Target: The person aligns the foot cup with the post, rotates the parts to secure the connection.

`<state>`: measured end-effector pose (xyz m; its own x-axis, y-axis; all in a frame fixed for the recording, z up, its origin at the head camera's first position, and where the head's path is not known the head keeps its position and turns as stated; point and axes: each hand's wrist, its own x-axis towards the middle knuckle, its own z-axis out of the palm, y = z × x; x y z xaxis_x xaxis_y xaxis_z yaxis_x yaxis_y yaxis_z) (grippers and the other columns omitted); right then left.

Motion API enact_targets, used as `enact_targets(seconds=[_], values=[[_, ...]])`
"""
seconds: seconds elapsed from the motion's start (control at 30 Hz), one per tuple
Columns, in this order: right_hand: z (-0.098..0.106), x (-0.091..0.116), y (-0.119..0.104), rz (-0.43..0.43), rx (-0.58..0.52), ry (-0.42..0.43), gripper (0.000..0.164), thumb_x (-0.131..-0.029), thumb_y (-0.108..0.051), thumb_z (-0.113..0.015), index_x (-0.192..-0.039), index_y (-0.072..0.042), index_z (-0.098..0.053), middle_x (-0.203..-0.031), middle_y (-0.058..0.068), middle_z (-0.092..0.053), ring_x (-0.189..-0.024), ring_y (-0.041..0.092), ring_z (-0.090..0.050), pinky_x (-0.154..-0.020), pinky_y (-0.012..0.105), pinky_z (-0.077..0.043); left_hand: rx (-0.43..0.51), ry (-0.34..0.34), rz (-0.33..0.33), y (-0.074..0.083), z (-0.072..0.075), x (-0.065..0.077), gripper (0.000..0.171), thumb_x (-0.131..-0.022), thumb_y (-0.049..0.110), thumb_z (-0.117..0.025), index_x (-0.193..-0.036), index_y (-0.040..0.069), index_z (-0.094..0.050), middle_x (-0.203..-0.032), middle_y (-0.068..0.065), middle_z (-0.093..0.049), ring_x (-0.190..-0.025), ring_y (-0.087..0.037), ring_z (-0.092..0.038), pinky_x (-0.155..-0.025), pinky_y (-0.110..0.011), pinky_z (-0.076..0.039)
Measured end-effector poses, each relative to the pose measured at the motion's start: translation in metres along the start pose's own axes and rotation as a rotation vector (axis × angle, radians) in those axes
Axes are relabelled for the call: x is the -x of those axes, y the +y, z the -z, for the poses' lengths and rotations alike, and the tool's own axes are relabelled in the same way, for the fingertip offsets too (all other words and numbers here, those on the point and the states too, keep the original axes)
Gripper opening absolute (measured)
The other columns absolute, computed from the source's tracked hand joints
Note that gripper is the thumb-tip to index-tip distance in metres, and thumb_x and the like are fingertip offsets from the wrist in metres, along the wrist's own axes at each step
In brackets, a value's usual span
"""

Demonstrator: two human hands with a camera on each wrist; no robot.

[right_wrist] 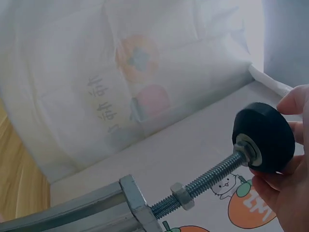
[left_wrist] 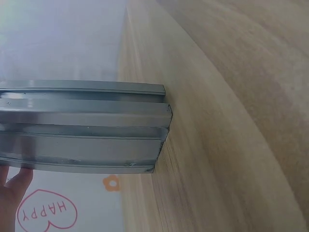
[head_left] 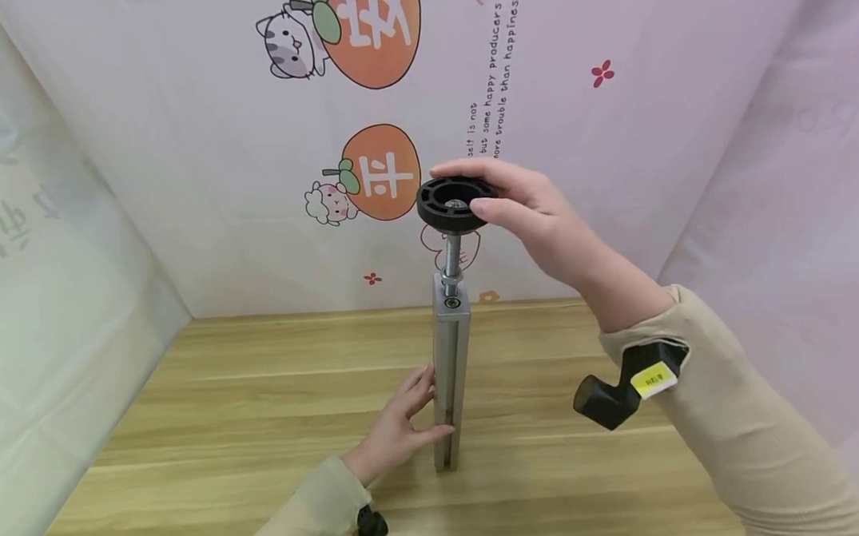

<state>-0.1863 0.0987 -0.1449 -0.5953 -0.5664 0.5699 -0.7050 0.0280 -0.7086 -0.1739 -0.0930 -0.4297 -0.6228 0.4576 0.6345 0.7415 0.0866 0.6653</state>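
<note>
Steadily, my left hand (head_left: 400, 429) is gripping the lower part of a grooved metal profile (head_left: 451, 379), my thumb lying across its near face and my fingers reaching round its far side. The profile is standing upright on the wooden tabletop (head_left: 262, 387), just to the right of that hand's palm, and its foot is resting well forward of the tabletop's back edge. Above, my right hand (head_left: 523, 204) is grasping a round black foot (head_left: 438, 218) by its rim, thumb on the near side and fingers on the far side, so the foot is sitting to the left of my palm. Beneath the foot, a threaded rod (right_wrist: 217, 174) is running down into the profile's top end, and a hex nut (right_wrist: 182, 195) is sitting partway along it, near that end but apart from it. Behind the tabletop's back edge, a printed cloth (head_left: 543, 239) is hanging.
</note>
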Motion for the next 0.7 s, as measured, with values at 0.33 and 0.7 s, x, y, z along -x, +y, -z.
enact_targets(seconds=[0.33, 0.7], values=[[0.015, -0.004, 0.018, 0.050, -0.215, -0.075, 0.042, -0.093, -0.022, -0.060, -0.129, -0.002, -0.052, -0.126, 0.009, -0.058, -0.115, 0.021, -0.054, -0.096, 0.025, -0.048, 0.019, -0.009, 0.044, 0.002, 0.000, 0.000, 0.096, -0.078, -0.006, -0.071, -0.152, 0.018, -0.015, -0.143, -0.021, -0.031, -0.130, -0.006, -0.035, -0.104, -0.039, -0.043], [0.019, -0.003, 0.019, 0.082, -0.206, -0.055, 0.033, -0.089, -0.004, -0.059, -0.121, -0.002, -0.054, -0.122, 0.012, -0.061, -0.111, 0.023, -0.058, -0.091, 0.026, -0.051, 0.046, -0.029, 0.047, 0.001, -0.001, -0.001, 0.095, -0.079, -0.007, -0.071, -0.152, 0.017, -0.015, -0.147, -0.023, -0.026, -0.134, -0.007, -0.031, -0.104, -0.039, -0.042]])
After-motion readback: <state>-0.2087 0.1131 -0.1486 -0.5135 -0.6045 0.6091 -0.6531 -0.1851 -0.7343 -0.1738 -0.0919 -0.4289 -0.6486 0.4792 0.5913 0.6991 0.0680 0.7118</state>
